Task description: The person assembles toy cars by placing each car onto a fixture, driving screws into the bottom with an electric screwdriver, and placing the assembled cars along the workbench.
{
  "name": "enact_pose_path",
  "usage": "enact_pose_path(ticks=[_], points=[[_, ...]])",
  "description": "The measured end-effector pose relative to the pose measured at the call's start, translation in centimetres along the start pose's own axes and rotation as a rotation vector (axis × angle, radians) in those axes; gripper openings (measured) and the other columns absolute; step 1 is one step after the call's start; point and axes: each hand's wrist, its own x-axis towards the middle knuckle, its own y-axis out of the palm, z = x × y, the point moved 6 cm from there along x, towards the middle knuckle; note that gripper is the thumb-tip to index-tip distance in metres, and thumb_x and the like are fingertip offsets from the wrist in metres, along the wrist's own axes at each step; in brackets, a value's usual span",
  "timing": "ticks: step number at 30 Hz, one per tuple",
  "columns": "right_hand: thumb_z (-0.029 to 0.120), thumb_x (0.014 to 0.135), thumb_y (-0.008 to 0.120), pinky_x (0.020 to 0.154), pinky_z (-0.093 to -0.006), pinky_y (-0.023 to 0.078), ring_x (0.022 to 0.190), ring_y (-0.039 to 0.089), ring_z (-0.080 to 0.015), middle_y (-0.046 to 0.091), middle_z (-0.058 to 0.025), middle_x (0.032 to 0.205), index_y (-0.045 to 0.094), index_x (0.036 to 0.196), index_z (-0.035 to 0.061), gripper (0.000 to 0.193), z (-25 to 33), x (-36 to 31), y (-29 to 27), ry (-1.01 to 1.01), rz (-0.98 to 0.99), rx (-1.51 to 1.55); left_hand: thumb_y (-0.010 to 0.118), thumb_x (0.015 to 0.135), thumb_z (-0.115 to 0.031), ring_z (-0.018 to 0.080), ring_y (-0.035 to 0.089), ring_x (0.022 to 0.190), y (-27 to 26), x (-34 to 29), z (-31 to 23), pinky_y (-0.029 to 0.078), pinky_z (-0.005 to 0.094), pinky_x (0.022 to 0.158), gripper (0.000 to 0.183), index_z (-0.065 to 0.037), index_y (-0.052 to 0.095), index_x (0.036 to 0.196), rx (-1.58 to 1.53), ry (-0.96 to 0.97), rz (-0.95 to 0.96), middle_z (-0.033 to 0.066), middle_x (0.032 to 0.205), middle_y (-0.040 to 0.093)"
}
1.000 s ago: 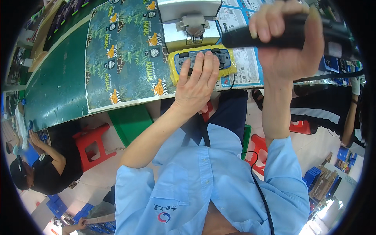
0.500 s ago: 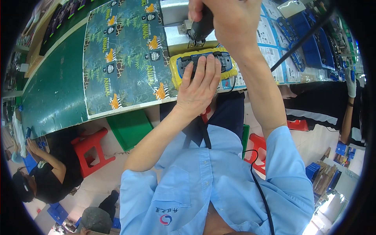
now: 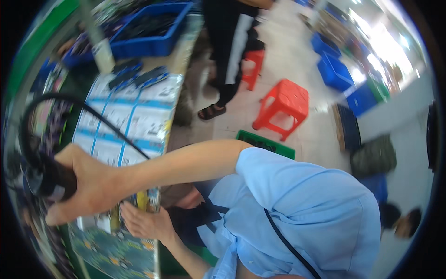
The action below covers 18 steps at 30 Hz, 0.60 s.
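Observation:
A black corded electric screwdriver (image 3: 51,179) is gripped in my right hand (image 3: 95,183), held up over the bench at the left of the view. Its tip is hidden. Below it, my left hand (image 3: 147,224) lies with its fingers stretched out, beside or on the yellow holder (image 3: 141,200). Only a small part of that holder shows between my arms. The toy car chassis seen in it earlier cannot be made out now. A metal box (image 3: 95,222) is partly visible past my left fingertips.
Two blue-and-black car chassis (image 3: 151,76) lie on the printed sheets (image 3: 111,121), near a blue bin (image 3: 179,25) of dark parts. A patterned sheet (image 3: 116,253) covers the nearer bench. Beside the bench stand a red stool (image 3: 285,104), a green crate (image 3: 272,146) and a person (image 3: 227,51).
My view has swung to the right, bringing the aisle and stools into sight. The screwdriver stays in my right hand. My left fingers no longer plainly show on the toy car chassis.

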Motion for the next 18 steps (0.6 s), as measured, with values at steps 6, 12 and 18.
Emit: enact_pose_path(ticks=[6, 12, 18], points=[[0.021, 0.079, 0.083, 0.038, -0.0211, 0.039, 0.039, 0.053, -0.0069, 0.057, -0.0002, 0.053, 0.057, 0.071, 0.003, 0.032, 5.1, -1.0, -4.1, 0.091, -0.126, 0.103, 0.076, 0.078, -0.035, 0.0264, 0.052, 0.128, -0.5, -0.3, -1.3, 0.038, 0.0406, 0.104, 0.075, -0.005, 0.047, 0.14, 0.031, 0.051, -0.017, 0.0093, 0.14, 0.054], [0.022, 0.079, 0.083, 0.04, -0.0211, 0.042, 0.043, 0.057, -0.0076, 0.06, -0.0018, 0.057, 0.058, 0.077, 0.0024, 0.032, 7.1, -1.6, -5.3, 0.079, -0.144, 0.093, 0.076, 0.077, -0.03, 0.0249, 0.051, 0.129, -0.1, -0.2, -1.6, 0.038, 0.0405, 0.106, 0.074, -0.005, 0.046, 0.14, 0.044, 0.053, -0.006, 0.0078, 0.141, 0.053], [0.027, 0.083, 0.074, 0.05, -0.0261, 0.045, 0.059, 0.058, -0.0122, 0.059, -0.0071, 0.077, 0.058, 0.091, 0.0047, 0.029, 3.8, -4.4, -4.8, 0.347, -0.032, -0.16, 0.081, 0.074, -0.043, 0.0376, 0.06, 0.107, 0.4, -0.2, 0.0, 0.048, 0.0484, 0.088, 0.064, 0.0, 0.062, 0.118, -0.244, -0.075, 0.052, 0.0172, 0.117, 0.063]])
